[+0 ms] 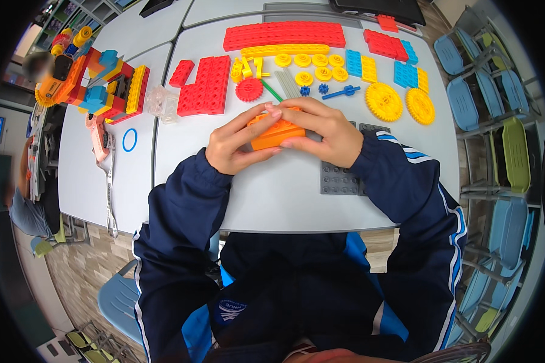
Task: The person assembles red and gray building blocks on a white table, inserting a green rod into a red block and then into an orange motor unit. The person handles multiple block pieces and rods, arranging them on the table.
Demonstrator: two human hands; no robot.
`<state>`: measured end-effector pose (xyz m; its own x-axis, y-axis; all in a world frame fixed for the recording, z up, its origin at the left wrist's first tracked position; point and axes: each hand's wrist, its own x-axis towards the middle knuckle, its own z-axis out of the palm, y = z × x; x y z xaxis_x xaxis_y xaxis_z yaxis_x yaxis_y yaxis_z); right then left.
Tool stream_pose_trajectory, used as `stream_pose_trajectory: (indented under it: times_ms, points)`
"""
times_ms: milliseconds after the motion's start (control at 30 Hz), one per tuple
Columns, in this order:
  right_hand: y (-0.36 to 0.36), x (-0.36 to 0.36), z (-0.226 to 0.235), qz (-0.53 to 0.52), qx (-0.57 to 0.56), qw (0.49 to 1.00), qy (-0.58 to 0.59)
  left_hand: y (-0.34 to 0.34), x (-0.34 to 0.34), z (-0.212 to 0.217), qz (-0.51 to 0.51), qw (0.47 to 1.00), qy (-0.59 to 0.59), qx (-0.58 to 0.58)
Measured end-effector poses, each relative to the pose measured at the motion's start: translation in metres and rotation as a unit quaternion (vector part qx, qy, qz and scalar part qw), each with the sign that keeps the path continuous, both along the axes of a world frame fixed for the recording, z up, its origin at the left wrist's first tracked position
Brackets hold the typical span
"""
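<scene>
Both hands meet over an orange building block (271, 140) in the middle of the table. My left hand (235, 141) curls around its left side, and my right hand (328, 130) grips it from the right. Fingers of both hands touch across the block's top and hide part of its studs. Dark grey studded plates (338, 179) lie partly under my right wrist. Just beyond my fingertips are a green rod (272, 91), light grey beams (286, 83), a red gear (249, 89) and a blue axle (341, 92).
Long red beams (284, 36) and yellow pulleys (303, 60) lie at the back. Large yellow gears (383, 101) and blue bricks (406, 75) sit right, red blocks (204, 85) left. A built model (97, 81), blue ring (129, 140) and pink lanyard item (98, 138) occupy the left table.
</scene>
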<state>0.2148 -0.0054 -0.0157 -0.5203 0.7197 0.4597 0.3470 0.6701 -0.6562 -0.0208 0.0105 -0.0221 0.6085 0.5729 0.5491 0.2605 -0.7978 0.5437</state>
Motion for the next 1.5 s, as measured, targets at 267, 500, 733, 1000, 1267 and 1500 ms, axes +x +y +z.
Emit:
stream_pose_trajectory:
  times_ms: [267,500,733,1000,1267,1500]
  points:
    - [-0.009,-0.003,0.008,-0.052,0.115,0.985,-0.12,-0.001,0.0,-0.008,0.008,1.0,-0.028,0.006]
    - [-0.011,-0.003,0.008,-0.057,0.105,0.985,-0.127,-0.002,0.001,-0.003,0.008,0.999,-0.033,-0.023]
    - [0.0,0.003,0.013,0.015,-0.114,0.993,-0.036,-0.005,0.001,-0.001,0.025,0.992,-0.031,-0.119]
    - [0.009,0.015,0.034,0.081,-0.265,0.96,-0.042,-0.01,0.001,0.003,-0.039,0.891,-0.209,-0.4]
    - [-0.005,0.003,0.033,0.048,-0.2,0.978,0.012,-0.012,0.003,-0.005,-0.04,0.883,-0.27,-0.381]
    - [-0.007,0.011,0.018,0.061,-0.047,0.997,0.013,-0.022,0.003,0.004,-0.037,0.855,-0.243,-0.457]
